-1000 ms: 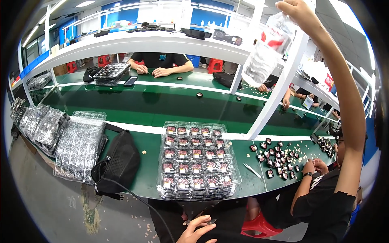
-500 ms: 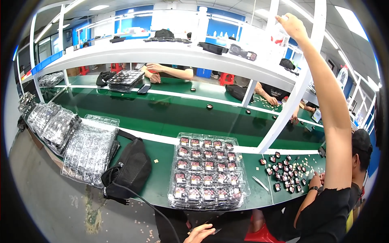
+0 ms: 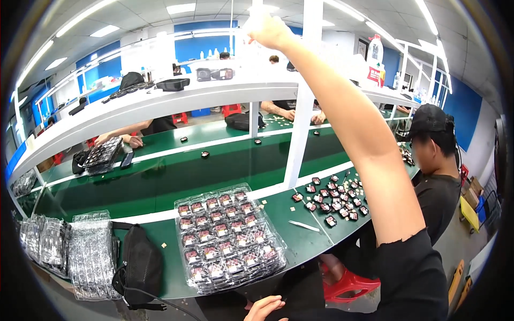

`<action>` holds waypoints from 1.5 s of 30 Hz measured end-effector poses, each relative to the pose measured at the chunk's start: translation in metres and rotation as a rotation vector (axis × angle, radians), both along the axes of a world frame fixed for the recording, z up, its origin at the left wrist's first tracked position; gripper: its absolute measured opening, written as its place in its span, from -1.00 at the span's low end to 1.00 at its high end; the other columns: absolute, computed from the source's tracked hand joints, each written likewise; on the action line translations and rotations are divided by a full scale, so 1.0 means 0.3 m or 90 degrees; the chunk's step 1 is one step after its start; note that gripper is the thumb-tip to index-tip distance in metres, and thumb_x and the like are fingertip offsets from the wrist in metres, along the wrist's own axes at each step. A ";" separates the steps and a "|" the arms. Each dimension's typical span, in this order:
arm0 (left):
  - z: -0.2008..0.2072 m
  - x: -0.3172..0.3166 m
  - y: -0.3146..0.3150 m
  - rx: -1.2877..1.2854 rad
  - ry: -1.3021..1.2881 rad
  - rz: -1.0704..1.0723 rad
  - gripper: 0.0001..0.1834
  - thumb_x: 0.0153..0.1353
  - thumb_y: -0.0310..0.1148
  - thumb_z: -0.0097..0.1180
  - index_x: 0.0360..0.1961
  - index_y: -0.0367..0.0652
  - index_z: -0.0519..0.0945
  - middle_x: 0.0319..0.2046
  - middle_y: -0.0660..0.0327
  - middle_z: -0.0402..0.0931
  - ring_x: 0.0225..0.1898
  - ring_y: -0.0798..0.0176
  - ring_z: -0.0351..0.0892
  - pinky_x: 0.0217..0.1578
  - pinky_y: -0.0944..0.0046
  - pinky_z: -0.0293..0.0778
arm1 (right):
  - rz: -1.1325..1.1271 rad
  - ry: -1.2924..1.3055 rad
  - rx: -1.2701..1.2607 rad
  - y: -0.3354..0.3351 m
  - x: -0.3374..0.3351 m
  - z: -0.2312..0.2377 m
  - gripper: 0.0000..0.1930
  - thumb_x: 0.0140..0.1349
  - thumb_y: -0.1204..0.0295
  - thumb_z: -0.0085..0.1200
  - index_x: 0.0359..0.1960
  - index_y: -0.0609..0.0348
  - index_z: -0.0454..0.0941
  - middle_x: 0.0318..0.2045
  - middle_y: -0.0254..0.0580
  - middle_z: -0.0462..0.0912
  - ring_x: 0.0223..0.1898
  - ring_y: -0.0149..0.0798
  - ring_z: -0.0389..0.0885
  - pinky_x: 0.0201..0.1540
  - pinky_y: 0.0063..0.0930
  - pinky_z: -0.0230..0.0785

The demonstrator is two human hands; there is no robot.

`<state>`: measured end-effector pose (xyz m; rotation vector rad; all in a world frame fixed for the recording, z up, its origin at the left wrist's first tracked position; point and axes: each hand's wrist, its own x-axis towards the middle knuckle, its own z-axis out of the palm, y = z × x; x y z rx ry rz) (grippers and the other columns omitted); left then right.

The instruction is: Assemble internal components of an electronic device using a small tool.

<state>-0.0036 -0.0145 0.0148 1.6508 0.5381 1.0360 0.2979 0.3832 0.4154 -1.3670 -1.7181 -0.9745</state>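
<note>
Carried from the upper right of the frame to its top centre, the right hand [image 3: 269, 31] is now seen beside a white post [image 3: 297, 147], while the stack of clear trays [image 3: 272, 263] has been shifted leftward and down in the turned view. Because of glare, whether that hand is clenched, or anything is grasped by it, cannot be told. At the bottom centre, the left hand [image 3: 264, 308] is shown with bent fingers and is cut off by the frame's edge; whether anything is held cannot be told.

Just above it, at lower centre, the tray stack, filled with small dark devices [image 3: 220, 229], is set along the front edge of the green bench [image 3: 297, 250]. A narrow strip of bench top is left between stack and black bag [image 3: 142, 262]; more room is seen on the right, where white tweezers [image 3: 304, 226] are laid before scattered devices [image 3: 336, 205]. Near the raised arm, a person in a black cap [image 3: 429, 121] is seated.
</note>
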 end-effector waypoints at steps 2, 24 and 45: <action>0.027 0.026 -0.011 0.066 -0.016 -0.041 -0.38 0.12 -0.73 0.26 0.25 -0.24 0.44 0.23 -0.09 0.38 0.11 0.04 0.61 0.10 0.19 0.54 | 0.081 0.201 -0.048 -0.128 0.062 -0.032 -0.34 0.14 0.16 0.20 0.27 0.20 0.40 0.10 0.18 0.55 0.14 0.17 0.53 0.20 -0.04 0.40; 0.287 0.342 -0.093 0.056 -0.470 -0.311 -0.59 0.31 -0.64 0.14 -0.01 0.23 0.57 0.02 -0.04 0.54 -0.25 -0.06 0.71 -0.25 0.08 0.58 | -0.046 0.393 -0.294 -1.060 0.139 -1.589 -0.89 0.34 0.42 0.11 -0.22 0.15 0.46 -0.29 -0.08 0.54 -0.25 0.09 0.58 -0.20 -0.06 0.43; -0.001 0.305 -0.078 -0.034 -0.131 -0.057 -0.68 0.24 -0.60 0.19 0.00 -0.28 0.43 0.07 -0.21 0.44 -0.06 -0.04 0.66 0.00 -0.02 0.61 | -0.185 0.401 -0.299 -1.186 0.282 -1.612 -0.78 0.24 0.33 0.24 -0.14 0.06 0.55 -0.17 -0.04 0.57 -0.33 0.15 0.66 -0.28 -0.05 0.51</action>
